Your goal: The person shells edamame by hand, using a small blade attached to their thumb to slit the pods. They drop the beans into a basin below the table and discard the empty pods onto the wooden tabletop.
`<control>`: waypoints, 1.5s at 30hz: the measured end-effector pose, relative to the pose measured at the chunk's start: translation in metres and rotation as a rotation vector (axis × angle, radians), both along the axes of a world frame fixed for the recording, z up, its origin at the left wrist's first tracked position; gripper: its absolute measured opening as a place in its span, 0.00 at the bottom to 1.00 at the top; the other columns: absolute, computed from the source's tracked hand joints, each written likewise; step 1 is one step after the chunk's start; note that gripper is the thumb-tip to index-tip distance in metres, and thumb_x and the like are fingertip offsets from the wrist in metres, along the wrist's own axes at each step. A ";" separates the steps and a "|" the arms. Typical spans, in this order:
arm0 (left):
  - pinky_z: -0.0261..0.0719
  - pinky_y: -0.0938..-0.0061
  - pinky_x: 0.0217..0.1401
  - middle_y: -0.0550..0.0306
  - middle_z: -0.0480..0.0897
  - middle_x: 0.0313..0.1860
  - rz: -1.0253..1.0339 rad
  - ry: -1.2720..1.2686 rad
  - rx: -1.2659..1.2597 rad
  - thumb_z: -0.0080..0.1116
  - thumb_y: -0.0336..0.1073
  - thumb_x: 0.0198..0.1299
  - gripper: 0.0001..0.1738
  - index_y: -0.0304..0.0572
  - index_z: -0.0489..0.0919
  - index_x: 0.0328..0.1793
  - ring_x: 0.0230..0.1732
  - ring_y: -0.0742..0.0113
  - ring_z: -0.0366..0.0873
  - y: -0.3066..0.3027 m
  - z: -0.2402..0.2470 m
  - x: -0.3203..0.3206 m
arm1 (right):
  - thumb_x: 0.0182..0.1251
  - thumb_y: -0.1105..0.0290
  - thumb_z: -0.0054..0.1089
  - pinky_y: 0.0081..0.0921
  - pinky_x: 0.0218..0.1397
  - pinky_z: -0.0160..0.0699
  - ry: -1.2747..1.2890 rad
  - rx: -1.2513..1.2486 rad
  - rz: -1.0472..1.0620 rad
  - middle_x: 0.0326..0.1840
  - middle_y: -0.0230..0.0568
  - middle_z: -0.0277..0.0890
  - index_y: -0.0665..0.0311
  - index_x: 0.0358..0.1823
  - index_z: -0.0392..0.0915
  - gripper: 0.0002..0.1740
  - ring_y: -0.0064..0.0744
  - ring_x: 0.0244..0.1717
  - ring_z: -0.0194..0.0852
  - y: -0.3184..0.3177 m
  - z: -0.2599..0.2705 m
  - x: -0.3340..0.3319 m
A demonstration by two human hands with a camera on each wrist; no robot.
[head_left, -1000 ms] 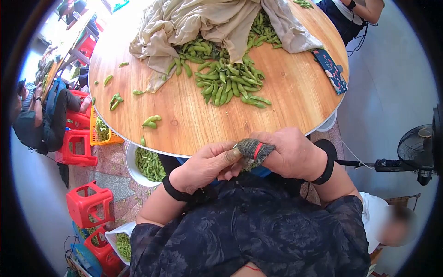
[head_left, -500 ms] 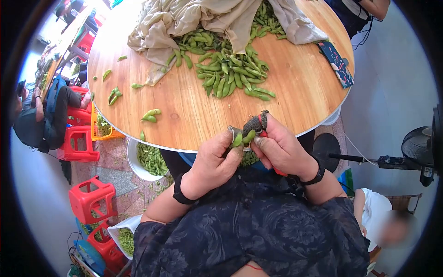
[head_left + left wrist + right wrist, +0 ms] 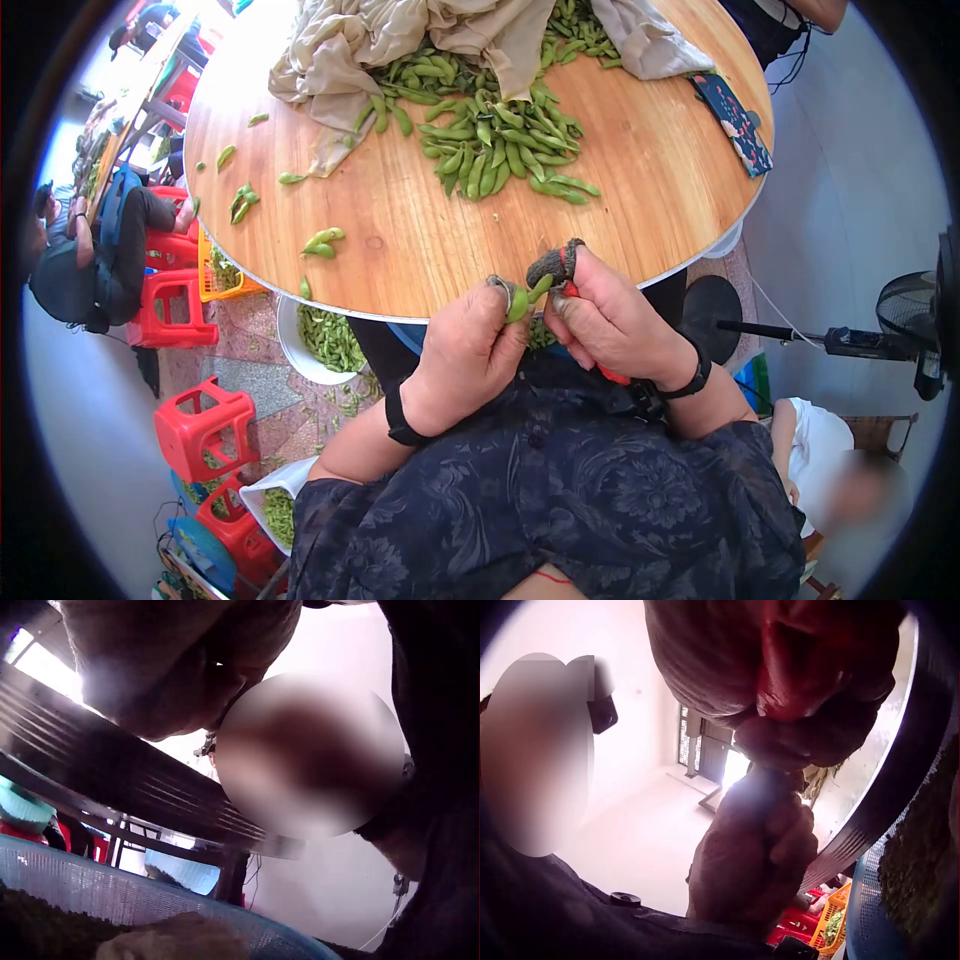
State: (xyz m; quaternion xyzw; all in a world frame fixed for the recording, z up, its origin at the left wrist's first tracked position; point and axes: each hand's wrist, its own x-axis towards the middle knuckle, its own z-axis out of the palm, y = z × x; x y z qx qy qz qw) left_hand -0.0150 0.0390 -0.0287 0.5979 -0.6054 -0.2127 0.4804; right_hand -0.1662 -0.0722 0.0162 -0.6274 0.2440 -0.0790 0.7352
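Observation:
In the head view my left hand point(image 3: 462, 350) pinches a green pod point(image 3: 518, 303) between thumb and forefinger, just off the table's near edge. Close on its right, my right hand point(image 3: 622, 325) grips a red-handled tool point(image 3: 612, 375), with a dark cover point(image 3: 552, 264) banded in red over a finger. The pod's far end meets that cover. In the right wrist view the red handle point(image 3: 784, 671) shows within the curled right hand point(image 3: 705, 652), and the left hand point(image 3: 750, 847) is beside it. The left wrist view is dark; a hand point(image 3: 172, 667) fills its top.
A pod heap point(image 3: 500, 150) lies partly under a beige cloth point(image 3: 350, 50) on the round wooden table point(image 3: 420, 240). A dark patterned flat item point(image 3: 735, 125) is at its right edge. Below stand a white basin point(image 3: 300, 345) of pods, red stools point(image 3: 205, 430) and a fan point(image 3: 905, 310).
Both hands came apart from their earlier close clasp, and the pod came into sight between them. Over the last half second the pod has tilted slightly and the hands have barely moved.

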 end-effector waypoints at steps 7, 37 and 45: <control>0.67 0.67 0.25 0.51 0.70 0.25 0.042 -0.097 -0.090 0.52 0.25 0.63 0.02 0.36 0.71 0.37 0.23 0.54 0.70 0.000 -0.003 -0.003 | 0.66 0.75 0.37 0.19 0.15 0.60 0.052 -0.120 -0.005 0.20 0.30 0.64 0.64 0.45 0.63 0.08 0.18 0.12 0.59 0.001 -0.011 0.003; 0.62 0.73 0.19 0.59 0.69 0.16 -0.056 0.462 0.384 0.53 0.39 0.68 0.17 0.37 0.71 0.27 0.17 0.70 0.63 0.016 0.005 0.012 | 0.63 0.70 0.52 0.27 0.19 0.67 -0.011 -0.334 -0.073 0.21 0.38 0.69 0.66 0.40 0.66 0.09 0.31 0.16 0.70 0.015 -0.023 0.004; 0.65 0.67 0.21 0.46 0.68 0.17 -0.127 0.182 0.362 0.53 0.39 0.67 0.18 0.35 0.71 0.26 0.17 0.54 0.65 0.018 0.005 0.016 | 0.57 0.71 0.55 0.37 0.25 0.71 0.070 -0.682 0.095 0.19 0.53 0.68 0.67 0.33 0.62 0.11 0.54 0.22 0.72 0.015 -0.022 0.005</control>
